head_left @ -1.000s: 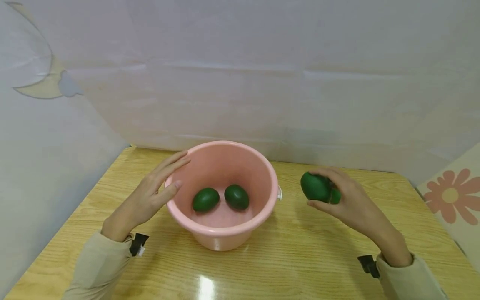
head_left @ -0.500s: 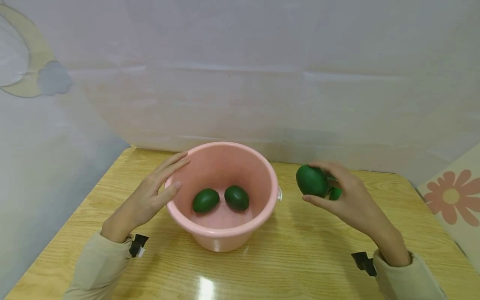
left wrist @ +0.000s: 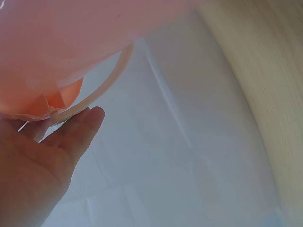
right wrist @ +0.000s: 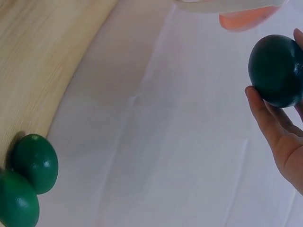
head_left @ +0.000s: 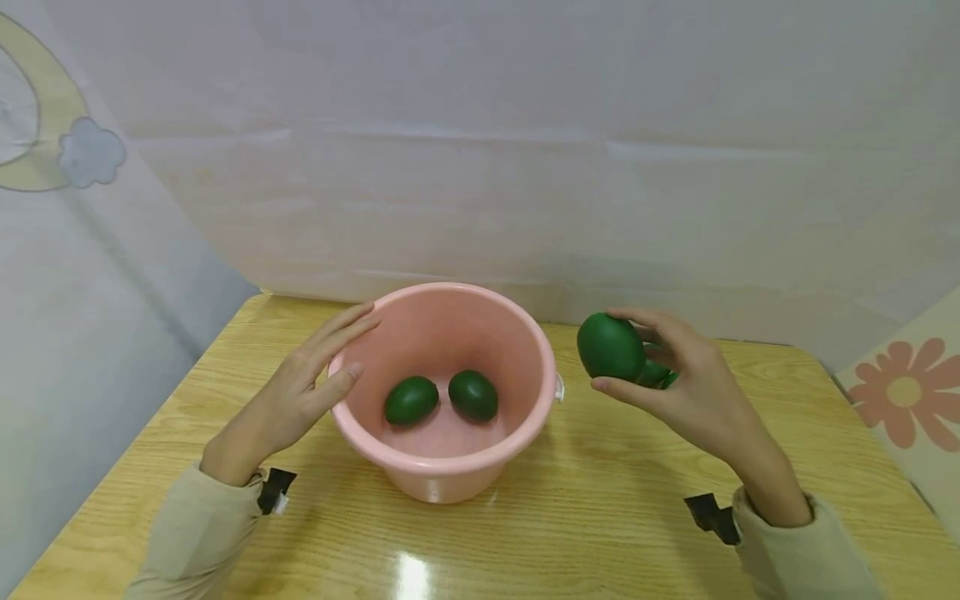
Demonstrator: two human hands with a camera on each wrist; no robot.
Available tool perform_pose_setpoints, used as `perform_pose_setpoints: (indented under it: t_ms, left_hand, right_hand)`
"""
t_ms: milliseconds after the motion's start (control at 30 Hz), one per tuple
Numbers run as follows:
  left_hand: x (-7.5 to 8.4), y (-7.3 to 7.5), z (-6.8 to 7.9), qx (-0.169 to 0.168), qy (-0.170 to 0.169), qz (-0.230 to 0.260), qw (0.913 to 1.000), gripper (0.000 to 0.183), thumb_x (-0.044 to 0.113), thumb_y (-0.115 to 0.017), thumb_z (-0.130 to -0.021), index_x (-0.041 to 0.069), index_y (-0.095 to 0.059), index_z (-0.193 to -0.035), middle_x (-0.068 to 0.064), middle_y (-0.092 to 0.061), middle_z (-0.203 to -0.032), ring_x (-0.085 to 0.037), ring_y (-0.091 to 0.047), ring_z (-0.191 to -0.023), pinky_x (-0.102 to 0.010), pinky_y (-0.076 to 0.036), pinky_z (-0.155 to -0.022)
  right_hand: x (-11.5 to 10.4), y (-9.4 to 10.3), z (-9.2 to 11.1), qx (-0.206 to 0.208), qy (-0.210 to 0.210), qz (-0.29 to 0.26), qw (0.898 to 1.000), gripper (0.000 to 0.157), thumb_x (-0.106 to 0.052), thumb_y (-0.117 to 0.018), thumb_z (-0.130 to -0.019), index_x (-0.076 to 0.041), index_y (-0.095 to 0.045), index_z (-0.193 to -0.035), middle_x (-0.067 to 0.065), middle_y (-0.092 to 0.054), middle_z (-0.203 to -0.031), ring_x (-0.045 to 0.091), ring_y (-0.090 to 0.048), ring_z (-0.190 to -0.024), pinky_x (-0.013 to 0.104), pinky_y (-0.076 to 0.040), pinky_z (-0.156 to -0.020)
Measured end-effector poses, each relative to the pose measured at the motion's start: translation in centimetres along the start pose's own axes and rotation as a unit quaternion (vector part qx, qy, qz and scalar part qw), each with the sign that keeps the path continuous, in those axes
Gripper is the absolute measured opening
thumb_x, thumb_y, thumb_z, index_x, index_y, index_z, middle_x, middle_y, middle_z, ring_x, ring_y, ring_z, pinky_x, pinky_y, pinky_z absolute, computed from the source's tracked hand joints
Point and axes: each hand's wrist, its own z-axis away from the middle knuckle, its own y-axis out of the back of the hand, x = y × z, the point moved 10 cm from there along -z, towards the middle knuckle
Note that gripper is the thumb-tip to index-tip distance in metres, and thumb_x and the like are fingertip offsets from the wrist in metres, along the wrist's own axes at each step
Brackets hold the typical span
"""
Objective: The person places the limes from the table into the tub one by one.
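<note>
My right hand [head_left: 693,371] grips a dark green, smooth, egg-shaped fruit [head_left: 610,347] between thumb and fingers, above the table to the right of the pink bucket [head_left: 442,462]. The same fruit [right wrist: 276,71] shows in the right wrist view. Two similar green fruits [head_left: 412,400] [head_left: 473,395] lie apart on the bucket's floor. With fairly straight fingers, my left hand [head_left: 296,392] rests at the bucket's left rim. In the left wrist view those fingers [left wrist: 90,127] are by the rim and the pale handle [left wrist: 106,82].
Behind my right hand more green fruits [head_left: 654,367] are partly hidden; the right wrist view has two, touching, on the wooden table [right wrist: 42,56]. A pale cloth wall [head_left: 450,208] closes off the table's back edge. The bucket's handle mount [head_left: 559,387] juts out right.
My right hand has moved a little up and to the left with its green fruit, toward the bucket. The left hand and the bucket have stayed put.
</note>
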Motion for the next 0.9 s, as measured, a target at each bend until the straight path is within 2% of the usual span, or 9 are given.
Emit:
perform_pose_setpoints:
  t_ms: [300, 600, 900]
  left_hand:
    - [-0.1, 0.0, 0.1, -0.001, 0.003, -0.002, 1.0, 0.052, 0.013, -0.051, -0.1, 0.017, -0.043, -0.151, -0.003, -0.029, -0.163, -0.032, -0.026, -0.15, -0.066, -0.024, -0.113]
    - [-0.1, 0.1, 0.0, -0.001, 0.005, -0.002, 1.0, 0.052, 0.014, -0.051, -0.1, 0.018, -0.043, -0.151, -0.002, -0.029, -0.163, -0.031, -0.026, -0.15, -0.066, -0.024, -0.113]
    - [0.0, 0.0, -0.1, -0.001, 0.004, -0.004, 1.0, 0.052, 0.014, -0.051, -0.1, 0.018, -0.043, -0.151, -0.002, -0.029, -0.162, -0.031, -0.027, -0.15, -0.066, -0.024, -0.113]
  right_hand:
    - [-2.1, -0.5, -0.8, 0.004, 0.029, -0.018, 0.999, 0.072, -0.006, -0.087, -0.073, -0.022, -0.058, -0.136, -0.003, -0.061, -0.127, 0.002, -0.06, -0.108, 0.012, -0.051, -0.089]
    - [-4.2, -1.5, -1.7, -0.013, 0.099, -0.023, 0.995, 0.076, -0.003, -0.089, -0.069, -0.016, -0.058, -0.136, -0.001, -0.062, -0.129, 0.004, -0.059, -0.113, 0.018, -0.052, -0.093]
    - [-5.4, -2.4, -2.2, -0.021, 0.118, -0.029, 0.992, 0.074, -0.005, -0.09, -0.069, -0.014, -0.058, -0.135, 0.001, -0.061, -0.131, 0.004, -0.057, -0.117, 0.02, -0.052, -0.095]
